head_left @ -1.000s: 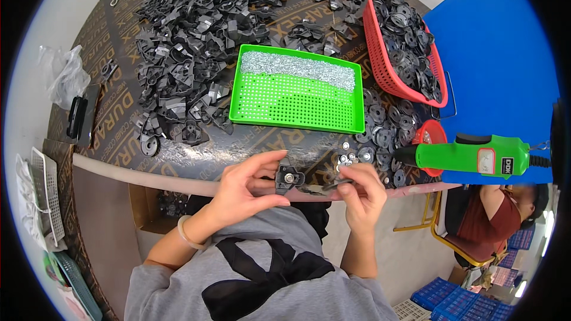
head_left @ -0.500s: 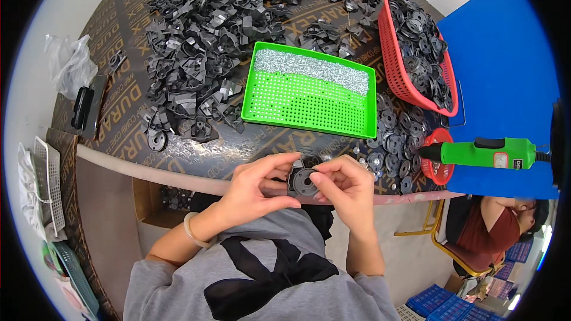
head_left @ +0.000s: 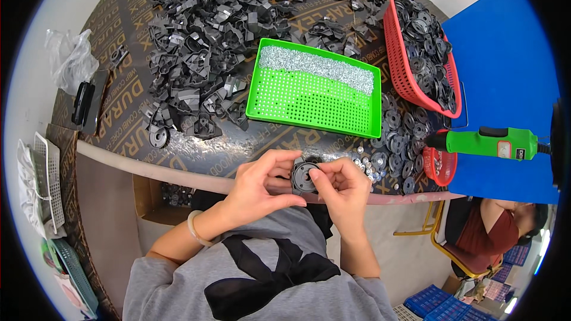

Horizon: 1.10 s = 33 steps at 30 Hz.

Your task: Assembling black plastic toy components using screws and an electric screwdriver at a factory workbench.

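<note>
Just off the table's front edge, both my hands meet around a black plastic part. My left hand (head_left: 253,185) has its fingers curled behind the part's left side, its thumb reaching along below. Facing up on the part is a round black disc (head_left: 302,182) with a hole in its middle. The thumb and fingers of my right hand (head_left: 344,193) pinch the disc's right edge. The fingers hide how disc and housing meet. Beyond my hands stands a green perforated tray (head_left: 315,126) with many small silver fasteners (head_left: 321,66) banked along its far side.
A big heap of black plastic housings (head_left: 208,53) covers the table's far left. At right are a red basket (head_left: 397,62) of discs, loose discs (head_left: 395,142), a small red bowl (head_left: 451,172), and a green electric screwdriver (head_left: 491,142). A person (head_left: 496,232) sits at lower right.
The disc has been turned and now lies more squarely over the part. My right thumb and fingers have shifted slightly along its edge; my left hand moved a little to the right.
</note>
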Motion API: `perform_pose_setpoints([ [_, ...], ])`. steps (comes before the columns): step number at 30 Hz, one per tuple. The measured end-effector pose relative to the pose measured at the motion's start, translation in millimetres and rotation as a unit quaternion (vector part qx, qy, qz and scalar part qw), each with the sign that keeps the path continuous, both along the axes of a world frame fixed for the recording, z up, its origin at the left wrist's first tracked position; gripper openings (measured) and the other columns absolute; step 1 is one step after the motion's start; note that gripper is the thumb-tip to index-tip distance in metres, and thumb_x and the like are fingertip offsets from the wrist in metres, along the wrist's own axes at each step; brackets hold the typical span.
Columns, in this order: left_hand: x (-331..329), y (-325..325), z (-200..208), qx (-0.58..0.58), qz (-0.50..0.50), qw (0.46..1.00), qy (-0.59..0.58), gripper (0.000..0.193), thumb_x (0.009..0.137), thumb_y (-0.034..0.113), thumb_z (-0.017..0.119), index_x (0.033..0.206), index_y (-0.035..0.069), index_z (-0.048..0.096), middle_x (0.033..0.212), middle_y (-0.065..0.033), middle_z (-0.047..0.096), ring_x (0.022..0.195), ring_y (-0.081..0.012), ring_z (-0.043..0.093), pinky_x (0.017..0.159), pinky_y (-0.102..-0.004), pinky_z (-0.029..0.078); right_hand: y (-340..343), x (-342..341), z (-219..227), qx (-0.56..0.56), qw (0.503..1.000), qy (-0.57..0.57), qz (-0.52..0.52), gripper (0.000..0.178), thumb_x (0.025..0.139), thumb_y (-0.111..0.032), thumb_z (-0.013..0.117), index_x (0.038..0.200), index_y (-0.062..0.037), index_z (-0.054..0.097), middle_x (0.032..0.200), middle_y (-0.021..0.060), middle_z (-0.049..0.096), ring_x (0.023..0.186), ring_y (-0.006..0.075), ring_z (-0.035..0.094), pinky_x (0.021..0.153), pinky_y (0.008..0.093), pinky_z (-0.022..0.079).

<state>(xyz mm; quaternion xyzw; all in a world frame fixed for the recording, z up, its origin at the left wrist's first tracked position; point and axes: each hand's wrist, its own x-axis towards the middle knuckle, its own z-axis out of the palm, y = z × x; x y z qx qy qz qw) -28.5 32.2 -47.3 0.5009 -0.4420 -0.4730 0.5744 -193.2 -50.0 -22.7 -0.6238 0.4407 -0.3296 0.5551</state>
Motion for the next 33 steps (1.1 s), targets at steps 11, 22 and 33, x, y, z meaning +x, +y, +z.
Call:
perform_pose_setpoints([
  [11, 1, 0, 2, -0.004, -0.001, 1.0, -0.024, 0.073, 0.07, 0.006, 0.09, 0.133, 0.002, 0.052, 0.11, -0.0133, 0.069, 0.096, -0.0191, 0.072, 0.084, -0.0346, 0.062, -2, 1, -4, -0.044, 0.999, 0.024, 0.015, 0.011, 0.084, -0.004, 0.077, 0.086, 0.0026, 0.069, 0.074, 0.0028, 0.061, 0.061, 0.0034, 0.055, 0.051, 0.0187, 0.044],
  [22, 8, 8, 8, 0.011, 0.023, 0.993, -0.117, 0.077, 0.065, 0.017, 0.094, 0.13, 0.001, 0.057, 0.112, -0.0141, 0.068, 0.087, -0.0184, 0.07, 0.075, -0.0306, 0.061, -3, 6, 5, 0.068, 0.995, 0.029, 0.063, 0.012, 0.089, -0.006, 0.073, 0.095, 0.0033, 0.068, 0.083, 0.0052, 0.069, 0.07, 0.0062, 0.066, 0.055, 0.0203, 0.051],
  [33, 90, -13, 31, -0.032, 0.262, 0.805, -0.532, 0.029, 0.071, 0.012, 0.083, 0.096, 0.005, 0.069, 0.081, -0.0074, 0.058, 0.079, -0.0279, 0.055, 0.071, -0.0382, 0.047, -8, 40, -10, -0.029, 0.988, 0.085, 0.127, 0.016, 0.087, -0.012, 0.074, 0.092, 0.0005, 0.067, 0.076, 0.0078, 0.068, 0.063, 0.0115, 0.065, 0.058, 0.0258, 0.05],
])
